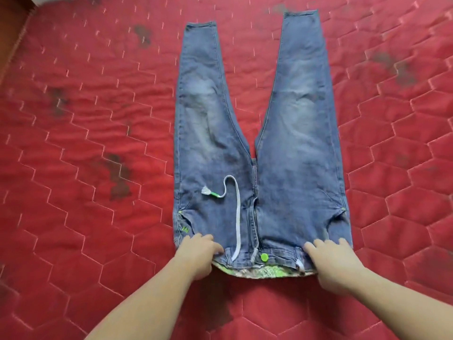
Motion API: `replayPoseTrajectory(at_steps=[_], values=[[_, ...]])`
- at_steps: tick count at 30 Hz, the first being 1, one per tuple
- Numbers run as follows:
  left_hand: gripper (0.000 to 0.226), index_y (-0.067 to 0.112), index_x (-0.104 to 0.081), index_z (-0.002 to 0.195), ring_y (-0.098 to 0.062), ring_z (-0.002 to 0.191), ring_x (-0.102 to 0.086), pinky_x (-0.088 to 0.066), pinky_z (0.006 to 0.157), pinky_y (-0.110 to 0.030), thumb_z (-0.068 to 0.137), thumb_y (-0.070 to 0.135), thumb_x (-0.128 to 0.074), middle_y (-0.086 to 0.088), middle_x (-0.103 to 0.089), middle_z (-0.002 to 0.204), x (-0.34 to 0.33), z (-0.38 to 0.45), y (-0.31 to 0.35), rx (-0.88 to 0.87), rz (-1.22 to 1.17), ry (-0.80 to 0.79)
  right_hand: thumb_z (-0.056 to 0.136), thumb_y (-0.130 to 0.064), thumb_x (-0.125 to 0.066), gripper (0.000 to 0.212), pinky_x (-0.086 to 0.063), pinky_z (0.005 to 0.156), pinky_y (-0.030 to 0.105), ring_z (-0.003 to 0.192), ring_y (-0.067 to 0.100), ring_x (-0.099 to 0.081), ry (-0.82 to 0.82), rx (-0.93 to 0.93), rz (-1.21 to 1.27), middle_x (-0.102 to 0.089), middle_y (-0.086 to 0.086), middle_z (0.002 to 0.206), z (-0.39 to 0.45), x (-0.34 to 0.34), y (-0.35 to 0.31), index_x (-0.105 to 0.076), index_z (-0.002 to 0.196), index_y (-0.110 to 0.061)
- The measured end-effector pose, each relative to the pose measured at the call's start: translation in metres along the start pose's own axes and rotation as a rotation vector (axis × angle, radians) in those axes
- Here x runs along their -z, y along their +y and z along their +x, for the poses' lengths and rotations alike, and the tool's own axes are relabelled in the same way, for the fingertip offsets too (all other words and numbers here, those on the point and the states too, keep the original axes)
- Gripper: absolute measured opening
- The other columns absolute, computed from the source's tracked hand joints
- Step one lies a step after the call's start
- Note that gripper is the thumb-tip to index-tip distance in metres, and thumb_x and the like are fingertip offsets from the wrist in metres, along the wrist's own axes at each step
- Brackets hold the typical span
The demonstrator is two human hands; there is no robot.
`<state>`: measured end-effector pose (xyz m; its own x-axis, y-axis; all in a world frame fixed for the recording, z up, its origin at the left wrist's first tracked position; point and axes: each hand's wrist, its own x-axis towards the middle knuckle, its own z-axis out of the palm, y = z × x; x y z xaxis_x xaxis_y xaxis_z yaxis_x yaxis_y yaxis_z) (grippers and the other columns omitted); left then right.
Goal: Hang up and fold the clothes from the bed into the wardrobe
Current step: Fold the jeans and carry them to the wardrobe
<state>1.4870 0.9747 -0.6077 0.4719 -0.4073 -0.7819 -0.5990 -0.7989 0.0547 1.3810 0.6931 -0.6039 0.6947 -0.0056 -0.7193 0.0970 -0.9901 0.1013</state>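
Note:
A pair of blue jeans point(289, 148) lies flat on the red quilted mattress point(98, 143), front side up, legs spread in a V pointing away from me. A white drawstring point(236, 217) with a green tip curls over the left thigh, and a green button point(264, 257) sits on the waistband. My left hand point(199, 253) rests on the waistband's left corner with its fingers curled over the denim. My right hand point(335, 260) lies on the right corner, fingers spread and fairly straight on the cloth. The waistband's green patterned lining shows at the near edge.
The mattress carries several dark stains point(117, 175). A brown wooden edge point(12, 28) shows at the far left corner. No other clothes and no wardrobe are in view.

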Motion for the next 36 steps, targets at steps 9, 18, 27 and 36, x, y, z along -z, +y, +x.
replayPoseTrajectory(at_steps=[9,18,27,36], values=[[0.032,0.016,-0.073,0.108,-0.018,0.081,-0.056,-0.051,0.079,-0.033,0.077,0.017,-0.069,0.001,-0.063,0.083,0.012,0.015,0.005,-0.04,-0.087,-0.624,0.065,-0.027,-0.044,0.035,-0.049,0.063,0.028,0.074,0.026,-0.063,-0.687,0.113,0.254,-0.068,0.006,0.084,0.002,0.013,-0.01,-0.066,0.089,-0.015],[0.035,0.028,-0.058,0.119,-0.028,0.12,-0.054,-0.045,0.094,-0.038,0.087,0.02,-0.046,-0.005,-0.059,0.129,0.079,0.031,-0.028,0.072,-0.03,-0.029,0.081,-0.025,-0.045,0.029,-0.039,0.092,0.038,0.106,0.025,-0.062,-0.024,-0.143,0.179,-0.067,0.002,0.113,0.052,0.066,0.02,-0.066,0.101,-0.023],[0.016,0.022,-0.05,0.107,-0.029,0.11,-0.057,-0.032,0.092,-0.043,0.092,0.021,-0.045,-0.006,-0.063,0.118,0.14,0.065,-0.074,0.256,0.054,0.45,0.087,-0.021,-0.045,0.003,-0.03,0.09,0.043,0.102,0.03,-0.057,0.476,-0.301,0.171,-0.062,0.008,0.105,0.089,0.114,0.075,-0.046,0.089,-0.021],[0.049,0.027,-0.046,0.136,-0.028,0.14,-0.027,-0.008,0.115,-0.052,0.088,0.019,-0.054,-0.006,-0.034,0.15,0.157,0.122,-0.084,0.34,-0.27,1.018,0.089,-0.027,-0.057,0.068,-0.007,0.115,0.055,0.144,0.032,-0.015,0.634,-0.336,0.328,-0.018,0.012,0.157,0.156,0.145,0.064,-0.027,0.149,-0.026]])
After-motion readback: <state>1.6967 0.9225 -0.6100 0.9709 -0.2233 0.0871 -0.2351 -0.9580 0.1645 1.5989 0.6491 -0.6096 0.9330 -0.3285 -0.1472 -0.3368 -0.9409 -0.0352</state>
